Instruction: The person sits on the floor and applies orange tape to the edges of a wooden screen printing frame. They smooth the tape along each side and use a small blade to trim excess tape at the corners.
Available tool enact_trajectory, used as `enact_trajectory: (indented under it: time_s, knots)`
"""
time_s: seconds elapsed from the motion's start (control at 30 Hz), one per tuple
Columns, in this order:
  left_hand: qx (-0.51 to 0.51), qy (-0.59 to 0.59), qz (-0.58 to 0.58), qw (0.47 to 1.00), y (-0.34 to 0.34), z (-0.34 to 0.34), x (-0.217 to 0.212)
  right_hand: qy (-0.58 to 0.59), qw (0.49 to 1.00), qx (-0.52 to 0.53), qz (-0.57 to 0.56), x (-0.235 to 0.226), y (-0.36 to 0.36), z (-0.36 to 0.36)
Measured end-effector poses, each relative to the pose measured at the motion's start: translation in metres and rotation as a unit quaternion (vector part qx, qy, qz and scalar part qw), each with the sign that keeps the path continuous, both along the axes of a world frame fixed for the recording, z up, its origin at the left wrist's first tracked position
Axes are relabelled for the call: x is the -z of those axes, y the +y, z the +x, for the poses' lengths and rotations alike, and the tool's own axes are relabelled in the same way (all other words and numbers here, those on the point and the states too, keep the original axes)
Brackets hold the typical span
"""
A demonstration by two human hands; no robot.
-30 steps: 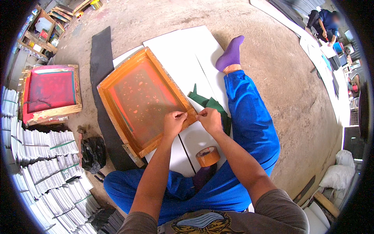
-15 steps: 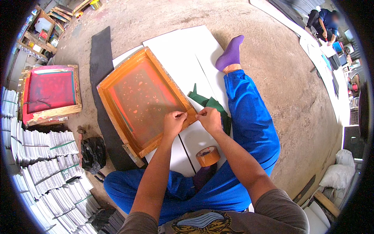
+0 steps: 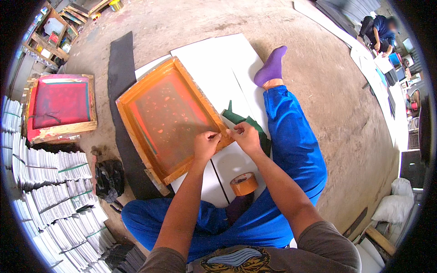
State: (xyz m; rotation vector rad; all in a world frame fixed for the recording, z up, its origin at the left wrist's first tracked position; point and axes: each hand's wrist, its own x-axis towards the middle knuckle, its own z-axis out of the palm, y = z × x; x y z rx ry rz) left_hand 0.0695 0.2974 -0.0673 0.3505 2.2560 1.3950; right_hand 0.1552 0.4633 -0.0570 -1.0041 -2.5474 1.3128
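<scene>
Hands (image 3: 226,139) pinch tape – orange frame (image 3: 169,119) edge

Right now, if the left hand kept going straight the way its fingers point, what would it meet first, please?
The left hand points up and rightward along the orange screen frame; it would likely meet the right hand's fingertips first, almost touching already.

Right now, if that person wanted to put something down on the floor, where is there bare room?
The white boards beyond the orange wooden screen frame lie bare up to the purple-socked foot. Bare dirt floor spreads right of the blue trouser leg. It is crowded near both hands, by the brown tape roll, and left, by the stacked white bundles.
</scene>
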Motion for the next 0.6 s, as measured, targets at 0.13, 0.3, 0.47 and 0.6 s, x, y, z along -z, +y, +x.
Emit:
enact_trajectory:
  time_s: [0.13, 0.3, 0.47, 0.6]
  knots:
    - [0.004, 0.008, 0.021, 1.0, -0.001, -0.001, 0.01, -0.02, 1.0, -0.011, -0.016, 0.01, -0.006, -0.004]
    - [-0.004, 0.008, 0.04, 0.999, -0.002, 0.001, 0.022, -0.042, 0.999, -0.005, -0.02, 0.013, -0.007, -0.007]
    - [-0.002, 0.018, 0.038, 0.999, -0.001, 0.001, 0.025, -0.044, 0.999, -0.019, 0.014, 0.018, -0.001, -0.011]
    - [0.002, 0.011, 0.039, 0.999, -0.002, -0.001, 0.022, -0.057, 0.998, -0.022, -0.004, 0.015, 0.004, -0.012]
